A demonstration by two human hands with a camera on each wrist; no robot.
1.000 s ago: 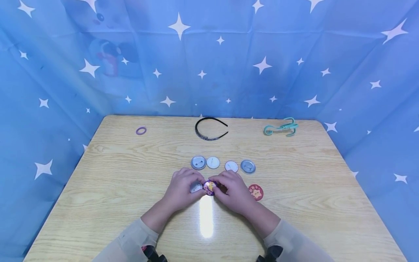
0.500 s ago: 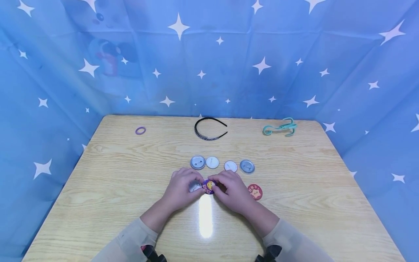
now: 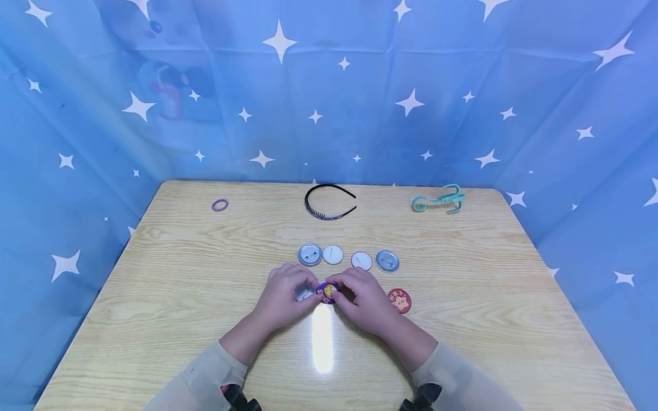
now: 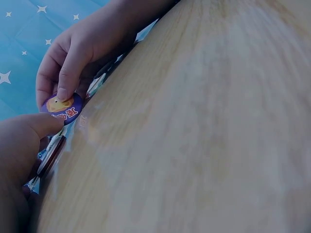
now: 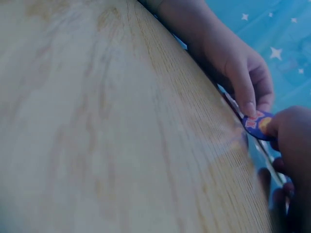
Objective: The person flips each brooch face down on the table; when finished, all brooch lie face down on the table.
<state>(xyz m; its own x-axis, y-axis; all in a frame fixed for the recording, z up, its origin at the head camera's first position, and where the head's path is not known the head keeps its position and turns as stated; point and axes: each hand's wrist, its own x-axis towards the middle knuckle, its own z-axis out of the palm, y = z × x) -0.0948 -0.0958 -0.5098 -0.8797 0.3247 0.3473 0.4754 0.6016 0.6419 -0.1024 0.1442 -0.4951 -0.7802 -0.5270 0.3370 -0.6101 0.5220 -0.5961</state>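
The purple badge [image 3: 326, 293] is located between left hand [image 3: 287, 295] and right hand [image 3: 364, 298]; each hand pinches it from its own side.

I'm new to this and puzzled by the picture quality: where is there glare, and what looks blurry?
Head: a white strip of glare on the pale wood-grain table, just below the round purple badge with a yellow figure; otherwise fairly sharp. Left wrist: dim, table soft toward the picture's right. Right wrist: dim and bluish, grain soft at left.

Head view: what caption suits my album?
Left grip and right grip pinch a purple badge at a wooden table, headband beyond.
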